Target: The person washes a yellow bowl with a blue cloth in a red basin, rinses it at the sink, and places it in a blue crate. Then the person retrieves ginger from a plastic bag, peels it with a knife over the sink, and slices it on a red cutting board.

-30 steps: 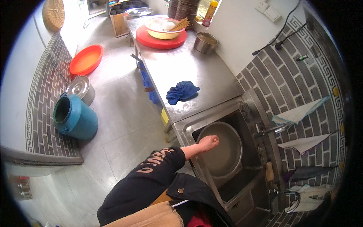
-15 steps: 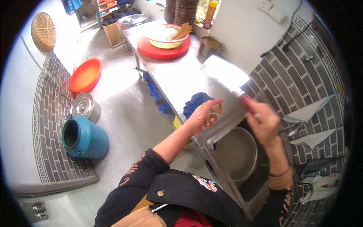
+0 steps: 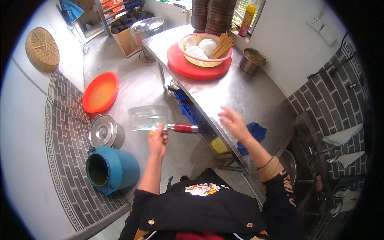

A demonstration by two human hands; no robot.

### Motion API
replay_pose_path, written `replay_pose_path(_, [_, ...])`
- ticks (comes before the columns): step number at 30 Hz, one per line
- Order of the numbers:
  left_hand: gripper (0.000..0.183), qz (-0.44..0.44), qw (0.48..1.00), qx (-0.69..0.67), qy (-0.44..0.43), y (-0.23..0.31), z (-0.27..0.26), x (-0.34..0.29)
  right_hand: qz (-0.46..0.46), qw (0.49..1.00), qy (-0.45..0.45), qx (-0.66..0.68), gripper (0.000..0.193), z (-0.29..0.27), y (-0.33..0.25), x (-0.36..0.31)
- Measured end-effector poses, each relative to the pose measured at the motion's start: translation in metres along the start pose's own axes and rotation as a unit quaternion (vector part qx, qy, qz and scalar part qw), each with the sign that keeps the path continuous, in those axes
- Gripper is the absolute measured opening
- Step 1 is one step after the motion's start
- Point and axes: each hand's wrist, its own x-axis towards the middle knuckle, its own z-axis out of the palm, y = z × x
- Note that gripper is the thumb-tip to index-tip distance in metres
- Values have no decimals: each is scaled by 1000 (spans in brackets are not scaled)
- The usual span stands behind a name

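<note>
My left hand [image 3: 158, 143] is closed on a cleaver [image 3: 149, 117], gripping it near where the blade meets the dark red handle. The wide, shiny blade points left over the floor, and the handle sticks out to the right. My right hand [image 3: 234, 125] holds nothing; its fingers are apart above the front edge of the steel table [image 3: 256, 96]. A crumpled blue cloth [image 3: 253, 138] lies on the table beside my right wrist.
A red round board [image 3: 182, 68] carries a basket [image 3: 200, 61] of bowls and chopsticks. Nearby stand a metal pot [image 3: 253, 64] and stacked brown bowls [image 3: 220, 18]. Along the left are an orange-red basin [image 3: 100, 92], a lidded pot [image 3: 106, 132] and a blue barrel [image 3: 124, 168].
The cleaver has passed from my right hand to my left and moved left, off the table side. My right hand has opened and shifted left; my view has turned rightward from the sink.
</note>
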Motion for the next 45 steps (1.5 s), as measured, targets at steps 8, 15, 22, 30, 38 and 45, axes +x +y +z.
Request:
replay_pose_path(8, [19,28,993,-19,109,34,-70,82,254,890,82,370,99,-41,73,200])
replay_pose_path(15, [20,35,990,30,132,80,-47,159,350,842,66,405,51,-57,109,323])
replay_pose_path(22, [22,18,996,54,76,86,12,251,359,784,99,498,23,-70,126,331])
replay_pose_path(30, [26,-52,985,155,-52,80,92,342,339,783,219,473,17,-109,98,191])
replay_pose_path(38, [26,-184,892,321,-258,43,170,433,313,672,473,476,15,-100,81,69])
replay_pose_path(45, [19,-211,763,427,-438,10,228,493,295,596,594,451,7,-65,118,27])
